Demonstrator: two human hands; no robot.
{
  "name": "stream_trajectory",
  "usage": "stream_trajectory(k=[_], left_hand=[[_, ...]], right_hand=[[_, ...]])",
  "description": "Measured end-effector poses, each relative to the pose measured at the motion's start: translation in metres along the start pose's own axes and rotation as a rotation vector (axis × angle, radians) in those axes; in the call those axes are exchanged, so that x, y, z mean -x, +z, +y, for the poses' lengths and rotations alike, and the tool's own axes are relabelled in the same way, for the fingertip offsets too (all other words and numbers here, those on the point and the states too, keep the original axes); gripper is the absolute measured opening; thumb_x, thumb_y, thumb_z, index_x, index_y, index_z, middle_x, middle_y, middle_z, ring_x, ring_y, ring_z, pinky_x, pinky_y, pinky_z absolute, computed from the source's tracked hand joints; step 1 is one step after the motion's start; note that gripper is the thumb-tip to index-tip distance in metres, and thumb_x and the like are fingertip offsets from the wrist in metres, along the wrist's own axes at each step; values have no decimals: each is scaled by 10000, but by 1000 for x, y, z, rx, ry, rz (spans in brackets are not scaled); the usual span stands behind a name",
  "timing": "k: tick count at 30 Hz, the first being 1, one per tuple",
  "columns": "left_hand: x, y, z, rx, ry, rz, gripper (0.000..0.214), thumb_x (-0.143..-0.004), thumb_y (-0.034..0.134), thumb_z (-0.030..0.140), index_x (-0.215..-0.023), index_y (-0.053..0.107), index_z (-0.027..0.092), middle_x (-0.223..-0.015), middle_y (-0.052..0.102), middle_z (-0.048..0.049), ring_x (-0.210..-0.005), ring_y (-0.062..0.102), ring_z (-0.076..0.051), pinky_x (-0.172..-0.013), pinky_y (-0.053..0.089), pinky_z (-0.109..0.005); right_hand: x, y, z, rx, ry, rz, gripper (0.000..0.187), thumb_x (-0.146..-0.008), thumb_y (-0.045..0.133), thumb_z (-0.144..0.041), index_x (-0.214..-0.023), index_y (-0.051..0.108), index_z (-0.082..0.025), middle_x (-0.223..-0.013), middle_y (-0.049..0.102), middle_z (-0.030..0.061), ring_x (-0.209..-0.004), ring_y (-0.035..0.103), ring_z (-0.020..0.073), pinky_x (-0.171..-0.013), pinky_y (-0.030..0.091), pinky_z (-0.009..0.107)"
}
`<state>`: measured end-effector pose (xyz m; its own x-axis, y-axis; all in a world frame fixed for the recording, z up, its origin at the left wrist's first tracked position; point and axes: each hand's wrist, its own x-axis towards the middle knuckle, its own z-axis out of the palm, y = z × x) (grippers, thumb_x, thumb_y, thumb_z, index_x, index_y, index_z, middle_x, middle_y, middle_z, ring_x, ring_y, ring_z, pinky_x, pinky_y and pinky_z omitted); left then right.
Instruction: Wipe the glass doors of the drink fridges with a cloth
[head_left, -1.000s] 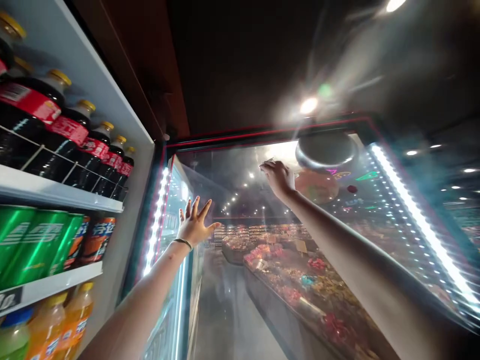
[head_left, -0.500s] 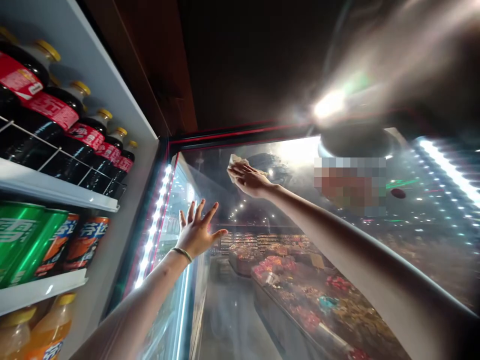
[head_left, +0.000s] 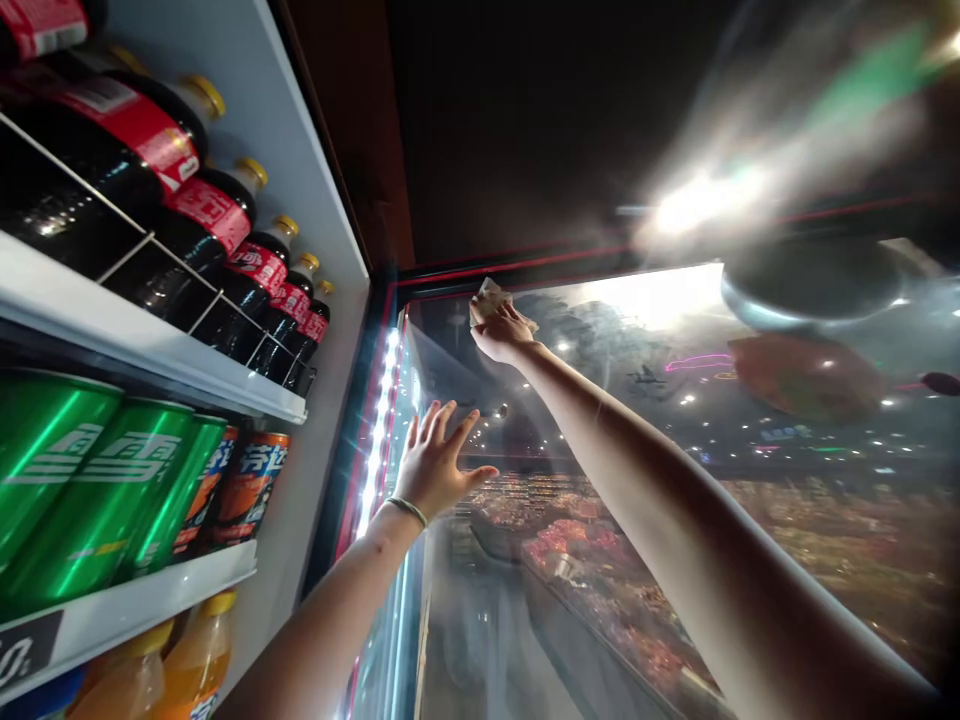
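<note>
A glass door (head_left: 630, 420) fills the middle and right of the view, with lights and goods reflected or seen through it. My right hand (head_left: 504, 332) presses a crumpled whitish cloth (head_left: 491, 292) against the glass near its upper left corner, just under the dark top frame (head_left: 525, 265). Lower and to the left, my left hand (head_left: 441, 465) has its fingers spread at the glass, holding nothing. Whether its palm touches the pane I cannot tell. A thin band (head_left: 407, 510) circles my left wrist.
On the left stands a drinks cooler with white shelves (head_left: 150, 300). It holds cola bottles (head_left: 210, 210) behind a wire rail (head_left: 150, 238), green cans (head_left: 131, 470), orange-labelled cans (head_left: 251, 485) and orange drink bottles (head_left: 199, 645). A light strip (head_left: 382, 410) runs along the door's left side.
My right hand and the cloth have moved up the glass toward the top frame. My left hand stays spread at the pane. The view has shifted, bringing more of the cooler in.
</note>
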<state>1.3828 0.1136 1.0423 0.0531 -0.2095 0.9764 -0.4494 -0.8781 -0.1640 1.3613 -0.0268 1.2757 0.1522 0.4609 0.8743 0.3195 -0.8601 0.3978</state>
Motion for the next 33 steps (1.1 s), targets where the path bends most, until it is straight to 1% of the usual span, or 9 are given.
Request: stream_trajectory(k=[5,8,10,13,15,18,23,28,33], left_hand=[[3,-17,-24,-11,-113,-116,994,-777,682,792,-1617,314,407,-1740,170,-130,-1579,125,-514,-1153,330,-772],[-3,-27,-28,-16,-80,-236,1080,-711,764,772,-1620,296,423,-1742,161,-136,-1578,104,-522,-1144,342,-767],[-6,-33,-33,-36,-49,-280,1110,-674,823,729,-1612,305,436,-1740,177,-128,-1579,131,-507,-1168,321,-751],[-4,-38,-45,-24,-19,-269,1108,-691,856,645,-1618,303,390,-1731,230,-107,-1586,209,-424,-1221,332,-651],[0,-38,-53,12,3,-239,1074,-737,842,601,-1622,297,330,-1723,262,-98,-1589,239,-362,-1251,334,-580],[5,-35,-61,44,20,-210,1038,-766,828,579,-1612,308,276,-1718,271,-107,-1596,223,-341,-1272,308,-564],[5,-30,-61,72,7,-209,1045,-757,833,589,-1601,312,259,-1722,251,-133,-1598,211,-343,-1271,310,-573],[5,-29,-60,68,-22,-194,1051,-747,845,573,-1603,308,283,-1727,237,-127,-1593,219,-369,-1260,327,-586],[9,-26,-63,14,0,-132,991,-773,816,590,-1593,337,308,-1699,318,-118,-1566,302,-370,-1208,417,-566]], right_hand=[[-24,12,-26,-5,-166,-104,607,-1039,300,-366,-1622,349,-204,-1740,237,21,-1616,169,257,-1327,144,484],[-39,21,-42,-8,-14,-8,621,-1025,299,-325,-1625,329,-169,-1739,234,54,-1619,149,280,-1317,146,536],[-48,29,-54,-36,4,17,633,-1012,307,-304,-1629,319,-164,-1737,237,55,-1619,152,273,-1320,136,533],[-61,40,-71,-76,-117,-39,646,-999,348,-317,-1636,313,-212,-1734,246,19,-1616,172,252,-1328,131,505],[-66,45,-83,-83,-87,-21,663,-994,358,-305,-1644,291,-188,-1735,240,37,-1623,147,254,-1331,103,501],[-61,51,-92,-102,-39,-6,666,-995,353,-286,-1639,293,-127,-1733,236,75,-1625,138,259,-1334,94,482],[-31,41,-59,-38,-251,-88,655,-1005,377,-386,-1633,348,-201,-1725,254,10,-1614,199,238,-1344,152,411],[-27,16,-31,59,-17,-33,696,-988,370,-341,-1652,285,-147,-1737,200,47,-1620,165,279,-1342,163,480],[-11,17,-24,61,-198,-68,635,-1018,322,-368,-1643,320,-252,-1729,243,-28,-1616,182,200,-1347,131,389]])
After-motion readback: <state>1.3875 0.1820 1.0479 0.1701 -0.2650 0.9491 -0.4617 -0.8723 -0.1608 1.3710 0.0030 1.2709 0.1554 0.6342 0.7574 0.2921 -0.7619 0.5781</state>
